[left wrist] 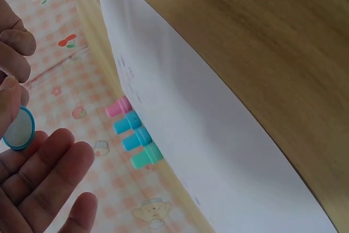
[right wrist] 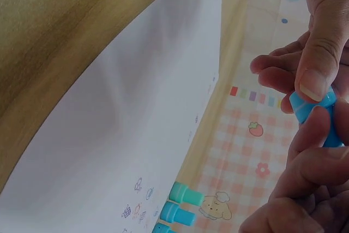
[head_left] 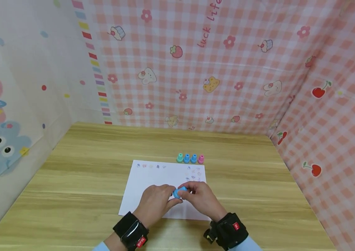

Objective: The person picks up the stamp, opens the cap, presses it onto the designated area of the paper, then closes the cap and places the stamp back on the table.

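In the head view, a small blue toy stamp [head_left: 180, 192] is held between both hands above the paper [head_left: 152, 181]. My right hand [head_left: 201, 197] pinches it from the right with thumb and fingers. From the other side my left hand [head_left: 155, 202] holds its wider end, the thumb [right wrist: 319, 75] laid over its side in the right wrist view. The other left fingers [left wrist: 49, 178] are stretched out. A pale round end with a blue rim faces the left wrist camera. Fingers partly cover the stamp, so whether a cap is on it cannot be told.
Along the paper's far edge stand a green stamp [head_left: 180, 158], two blue stamps [head_left: 190, 159] and a pink stamp [head_left: 201, 159]. Small printed marks [head_left: 193, 172] dot the paper's top left and right. The wooden table [head_left: 246, 174] meets patterned cloth walls [head_left: 177, 87].
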Motion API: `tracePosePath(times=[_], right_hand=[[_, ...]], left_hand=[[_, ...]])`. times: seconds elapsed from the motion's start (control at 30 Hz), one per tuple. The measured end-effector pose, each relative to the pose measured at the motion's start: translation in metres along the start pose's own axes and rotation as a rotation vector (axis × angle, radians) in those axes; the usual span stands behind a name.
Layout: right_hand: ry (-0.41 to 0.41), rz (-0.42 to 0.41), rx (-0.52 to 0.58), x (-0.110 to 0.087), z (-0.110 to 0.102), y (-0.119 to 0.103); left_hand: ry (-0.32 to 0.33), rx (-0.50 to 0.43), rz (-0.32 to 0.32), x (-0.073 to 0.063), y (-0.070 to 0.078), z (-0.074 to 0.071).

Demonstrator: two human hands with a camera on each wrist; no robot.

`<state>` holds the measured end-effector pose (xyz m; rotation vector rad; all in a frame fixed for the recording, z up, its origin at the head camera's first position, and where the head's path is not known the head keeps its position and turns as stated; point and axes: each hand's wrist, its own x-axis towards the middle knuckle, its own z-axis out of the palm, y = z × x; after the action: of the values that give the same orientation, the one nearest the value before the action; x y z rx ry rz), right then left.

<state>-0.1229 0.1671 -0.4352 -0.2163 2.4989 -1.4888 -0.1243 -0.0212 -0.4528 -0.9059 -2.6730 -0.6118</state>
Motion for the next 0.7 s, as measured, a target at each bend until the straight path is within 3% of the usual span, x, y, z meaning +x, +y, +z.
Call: tracePosePath(times=[0.37,0.57,0.7], right_hand=[[0.020,-0.025,-0.062,0.009,-0.009,0.005],[0.161,0.068,-0.222,0.026,-0.032,0.012],[0.255,0.106,-0.395,0.041,-0.054,0.026]], left_hand=[[-0.061,0.011,-0.071,0.003,-0.002,0.001],[-0.088,0.049,-0.105,0.001,-0.003,-0.001],[-0.113,0.059,-0.121,0.001,-0.003,-0.003]])
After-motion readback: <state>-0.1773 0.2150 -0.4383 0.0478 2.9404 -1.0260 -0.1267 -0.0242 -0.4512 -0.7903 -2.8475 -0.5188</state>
